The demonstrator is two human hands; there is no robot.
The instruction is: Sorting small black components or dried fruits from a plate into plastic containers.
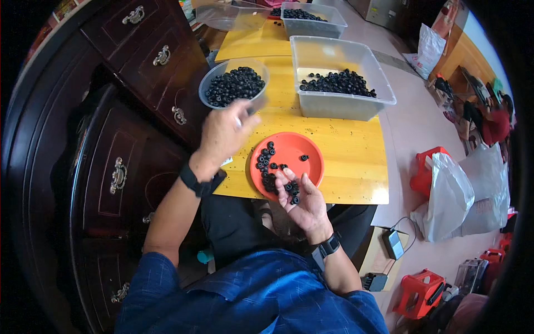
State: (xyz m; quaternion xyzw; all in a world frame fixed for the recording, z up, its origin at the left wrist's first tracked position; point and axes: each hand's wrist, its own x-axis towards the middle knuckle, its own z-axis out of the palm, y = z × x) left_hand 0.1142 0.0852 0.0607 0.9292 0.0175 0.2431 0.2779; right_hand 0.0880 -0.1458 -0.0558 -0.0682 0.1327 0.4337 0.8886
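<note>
My right hand (305,209) is turned palm up over the near edge of a round red tray (292,146). Several small black ring-shaped parts (293,192) rest in its partly curled fingers. More black rings (265,158) lie in the tray, mostly along its left side, with a single one further right. My left hand (225,133) is raised beyond the tray, just in front of a clear round tub (207,89) heaped with the same black parts. Its fingers are smeared by motion, so whatever they hold, if anything, cannot be made out.
A large clear plastic box (345,108) with black parts stands behind the tray on the yellow table (356,161). Another clear box (314,30) sits further back. Dark wooden drawers (133,111) flank the left side. Red stools (420,292) and plastic bags (450,195) are at the right.
</note>
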